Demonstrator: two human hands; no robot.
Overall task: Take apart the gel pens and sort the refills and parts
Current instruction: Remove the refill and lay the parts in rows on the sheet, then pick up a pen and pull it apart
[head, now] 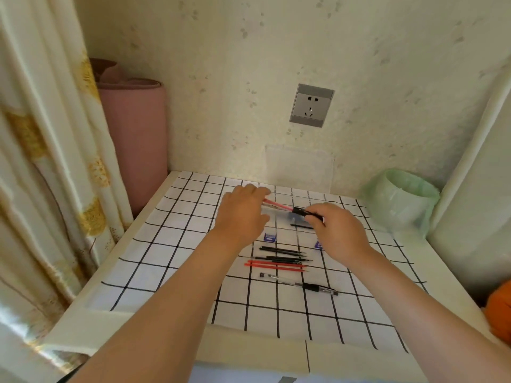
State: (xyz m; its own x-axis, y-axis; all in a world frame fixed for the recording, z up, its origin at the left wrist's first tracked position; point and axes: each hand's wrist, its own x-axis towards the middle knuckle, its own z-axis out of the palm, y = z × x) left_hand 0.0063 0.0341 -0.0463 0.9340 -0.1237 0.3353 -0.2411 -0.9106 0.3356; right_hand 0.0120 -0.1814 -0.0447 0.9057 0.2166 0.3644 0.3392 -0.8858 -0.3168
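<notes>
Both hands hold one gel pen [287, 208] above the checked table. My left hand [243, 211] grips its clear barrel, where a red refill shows through. My right hand [337, 230] pinches the black grip end. Under the hands lies a clear compartment tray [297, 228] with a black part inside. Nearer me, loose black refills [282, 252] and red refills [276, 265] lie side by side. One whole clear pen with a black grip [300, 284] lies closest to me.
A checked cloth [177, 261] covers the white table. A bin lined with a green bag [401, 200] stands at the back right. A clear lid [300, 167] leans on the wall below a socket. A pink roll [132, 139] and curtain stand left. Something orange [499, 310] sits at the right edge.
</notes>
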